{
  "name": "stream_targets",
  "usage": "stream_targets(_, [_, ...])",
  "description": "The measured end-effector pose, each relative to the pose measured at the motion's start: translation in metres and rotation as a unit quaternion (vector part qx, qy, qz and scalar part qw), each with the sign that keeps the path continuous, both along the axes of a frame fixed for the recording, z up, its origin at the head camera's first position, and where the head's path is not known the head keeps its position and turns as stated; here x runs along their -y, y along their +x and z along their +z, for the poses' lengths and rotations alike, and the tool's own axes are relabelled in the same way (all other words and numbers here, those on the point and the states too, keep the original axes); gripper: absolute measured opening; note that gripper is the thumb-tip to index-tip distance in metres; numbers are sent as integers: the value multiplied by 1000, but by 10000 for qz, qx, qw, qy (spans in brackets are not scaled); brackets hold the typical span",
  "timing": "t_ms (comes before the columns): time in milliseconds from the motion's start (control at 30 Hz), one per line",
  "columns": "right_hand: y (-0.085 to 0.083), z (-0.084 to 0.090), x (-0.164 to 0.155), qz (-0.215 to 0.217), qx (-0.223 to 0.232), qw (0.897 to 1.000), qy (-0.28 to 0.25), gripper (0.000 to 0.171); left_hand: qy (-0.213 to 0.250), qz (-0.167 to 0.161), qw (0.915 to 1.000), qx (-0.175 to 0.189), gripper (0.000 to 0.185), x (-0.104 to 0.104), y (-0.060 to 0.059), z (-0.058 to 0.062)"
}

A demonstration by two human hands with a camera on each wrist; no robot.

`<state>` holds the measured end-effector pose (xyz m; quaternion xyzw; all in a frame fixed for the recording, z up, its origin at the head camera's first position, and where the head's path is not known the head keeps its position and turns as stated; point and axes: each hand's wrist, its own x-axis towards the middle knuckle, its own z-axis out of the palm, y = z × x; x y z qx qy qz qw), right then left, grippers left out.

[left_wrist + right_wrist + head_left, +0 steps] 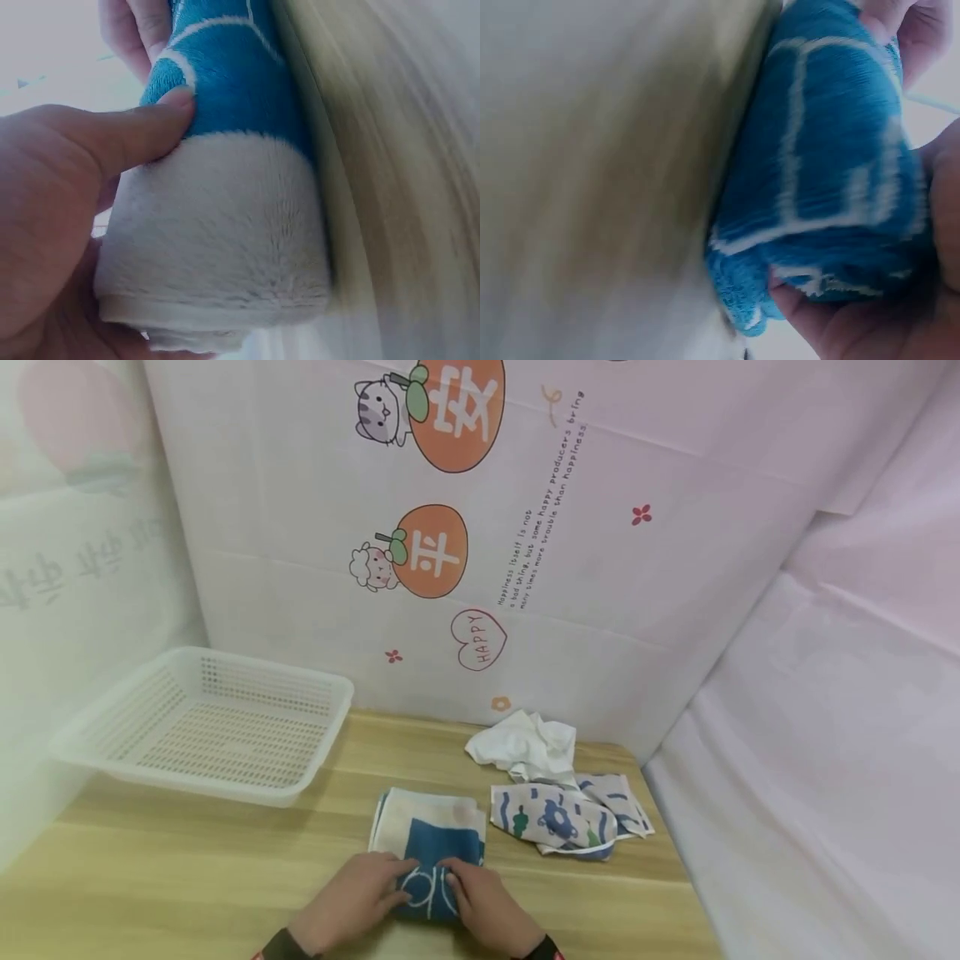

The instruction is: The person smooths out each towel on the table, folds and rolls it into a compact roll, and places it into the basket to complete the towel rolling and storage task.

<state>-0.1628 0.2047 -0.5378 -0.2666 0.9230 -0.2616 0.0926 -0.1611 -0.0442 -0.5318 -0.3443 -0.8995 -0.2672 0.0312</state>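
Observation:
A folded plush towel (446,842), blue with white lines and a cream part, lies on the wooden table near its front. From the left side my left hand (352,892) grips the near part. In the left wrist view its thumb (176,109) presses the blue pile beside the cream end, fingers partly hidden behind the towel (217,217). Opposite, my right hand (491,906) grips the right side. The right wrist view has a fingertip (784,292) tucked into the end fold of the blue towel (817,165).
A white slotted plastic basket (240,789) stands at the back left of the wooden table (225,868). Right of the towel lie a crumpled white cloth (521,743) and a loosely bunched cloth (555,818) with blue flowers. Printed white sheeting (585,568) encloses the back and sides.

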Motion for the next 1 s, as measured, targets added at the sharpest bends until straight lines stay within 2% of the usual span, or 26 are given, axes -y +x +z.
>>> stream_targets(67, [2, 0, 0, -18, 216, 9996, -178, 38, 98, -88, 9993, 354, 35, 2, 0, 0])
stream_targets(133, [5, 2, 1, -144, 248, 9995, -155, 36, 134, -121, 9973, 715, 34, 3, -3, 1])
stream_targets(167, [7, 4, 3, -235, 100, 9997, -40, 33, 140, -143, 9963, 834, 34, 3, -5, 0])
stream_targets(233, [14, 9, 7, -372, -480, 9979, 243, 27, 151, -184, 9945, 1015, 32, 2, -13, 0])
stream_targets(300, [21, 18, 12, -475, -984, 9918, 657, 27, 205, -182, 9932, 1136, 32, 1, -21, -2])
stream_targets(367, [27, 25, 18, -496, -1328, 9836, 1112, 34, 300, -159, 9922, 1196, 32, 0, -27, -5])
stream_targets(467, [30, 30, 25, -431, -1207, 9791, 1578, 48, 354, 44, 9919, 1219, 33, -1, -28, -7])
stream_targets(533, [27, 28, 28, -411, -1253, 9754, 1769, 52, 311, 296, 9936, 1042, 32, -3, -25, -7])
stream_targets(600, [22, 26, 30, -346, -1469, 9711, 1847, 49, 221, 632, 9964, 525, 29, -6, -20, -5])
stream_targets(667, [15, 23, 30, -214, -1709, 9670, 1877, 46, 158, 931, 9955, -82, 24, -9, -14, -2])
stream_targets(767, [6, 21, 27, 7, -1838, 9676, 1731, 41, -9, 987, 9921, -774, 31, -10, -4, 1])
stream_targets(833, [1, 19, 25, 47, -1660, 9743, 1525, 38, -160, 814, 9926, -891, 42, -10, 1, 3])
stream_targets(933, [-5, 16, 22, 58, -1314, 9830, 1280, 33, -358, 575, 9938, -879, 56, -8, 3, 3])
stream_targets(1000, [-8, 13, 21, 57, -1073, 9875, 1154, 31, -373, 484, 9949, -807, 57, -6, 2, 2])
